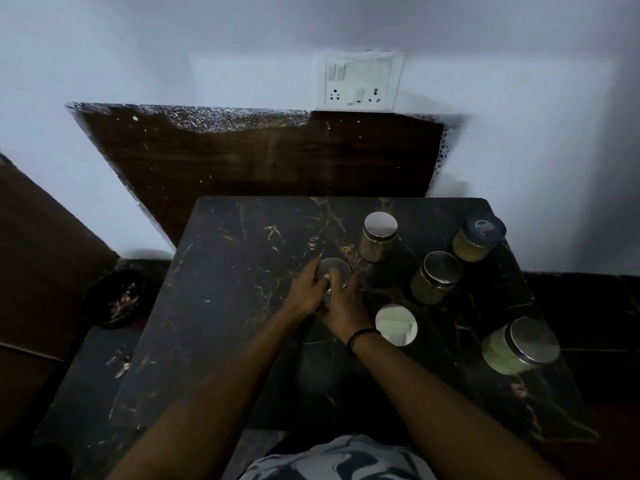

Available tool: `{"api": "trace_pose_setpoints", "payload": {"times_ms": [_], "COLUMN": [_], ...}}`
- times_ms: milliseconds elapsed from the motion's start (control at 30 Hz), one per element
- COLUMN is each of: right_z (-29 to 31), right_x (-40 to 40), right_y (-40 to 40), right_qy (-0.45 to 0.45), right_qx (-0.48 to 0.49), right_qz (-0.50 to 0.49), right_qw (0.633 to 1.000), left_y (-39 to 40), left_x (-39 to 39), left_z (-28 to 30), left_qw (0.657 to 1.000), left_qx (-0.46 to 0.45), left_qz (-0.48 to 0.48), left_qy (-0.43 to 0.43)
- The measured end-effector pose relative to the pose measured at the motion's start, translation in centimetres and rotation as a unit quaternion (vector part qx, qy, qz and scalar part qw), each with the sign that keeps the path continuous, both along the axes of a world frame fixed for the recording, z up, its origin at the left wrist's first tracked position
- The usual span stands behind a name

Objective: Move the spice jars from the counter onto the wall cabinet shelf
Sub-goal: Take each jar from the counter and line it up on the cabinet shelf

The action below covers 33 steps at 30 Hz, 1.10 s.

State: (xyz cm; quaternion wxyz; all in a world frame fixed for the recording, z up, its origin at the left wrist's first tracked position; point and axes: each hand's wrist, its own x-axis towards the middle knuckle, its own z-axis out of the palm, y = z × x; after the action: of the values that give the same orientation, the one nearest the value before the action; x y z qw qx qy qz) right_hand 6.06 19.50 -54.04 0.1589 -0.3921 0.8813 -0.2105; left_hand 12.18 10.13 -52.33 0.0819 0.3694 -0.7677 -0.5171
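Jars crowd the right half of the dark marble-patterned counter (pixel 221 306), a slab veined in gold and white with a matte, scuffed face. Both hands meet at one steel-lidded jar (pixel 333 271) near the counter's middle: the left hand (pixel 304 292) wraps its left side and the right hand (pixel 341 306), with a black band at the wrist, wraps the right, fingers of both curled around the body and a thumb lying over the round metal lid, so the glass below is mostly hidden. Just beside the right wrist stands a jar with a mirror-bright lid (pixel 396 324), its contents not visible from above. Behind it sits a squat glass jar (pixel 435 277) of dull greenish-brown powder, and farther back a taller one (pixel 378 236) holding tan powder, both capped in brushed steel. At the far right corner a jar with a blue plastic lid (pixel 479 238) holds yellowish powder; near the right edge a wide jar (pixel 519 345) of pale green powder tilts in the wide-angle view. A dark wooden board (pixel 277 157) leans against the white wall behind, under a switch-and-socket plate (pixel 360 81). Left of the counter, low down, is a dark bowl (pixel 117 299) with pinkish scraps inside.
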Motion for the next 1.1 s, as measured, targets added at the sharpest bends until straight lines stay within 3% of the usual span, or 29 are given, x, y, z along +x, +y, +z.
{"api": "trace_pose_setpoints", "payload": {"times_ms": [233, 400, 600, 867, 1100], "right_z": [-0.9, 0.0, 2.9, 5.7, 5.5], "right_x": [-1.0, -1.9, -5.3, -6.5, -5.7], "right_y": [-1.2, -1.8, -2.2, -3.2, -4.7], "right_qy": [0.022, 0.045, -0.096, -0.212, -0.347], "right_qx": [-0.023, -0.126, -0.284, -0.363, -0.407], "right_qz": [-0.05, -0.032, 0.041, 0.011, -0.034], "right_qw": [0.998, 0.991, 0.953, 0.907, 0.844], "left_y": [0.3, -0.4, -3.5, -4.2, -4.5], "left_x": [-0.8, -0.6, -1.2, -1.8, -2.2], "left_z": [0.1, 0.7, 2.4, 4.7, 5.0], "left_qw": [0.999, 0.991, 0.974, 0.956, 0.942], "left_qx": [0.01, 0.013, 0.024, 0.148, 0.206], "left_qz": [0.015, 0.076, 0.168, 0.055, 0.084], "left_qy": [0.037, 0.105, 0.149, 0.245, 0.252]}}
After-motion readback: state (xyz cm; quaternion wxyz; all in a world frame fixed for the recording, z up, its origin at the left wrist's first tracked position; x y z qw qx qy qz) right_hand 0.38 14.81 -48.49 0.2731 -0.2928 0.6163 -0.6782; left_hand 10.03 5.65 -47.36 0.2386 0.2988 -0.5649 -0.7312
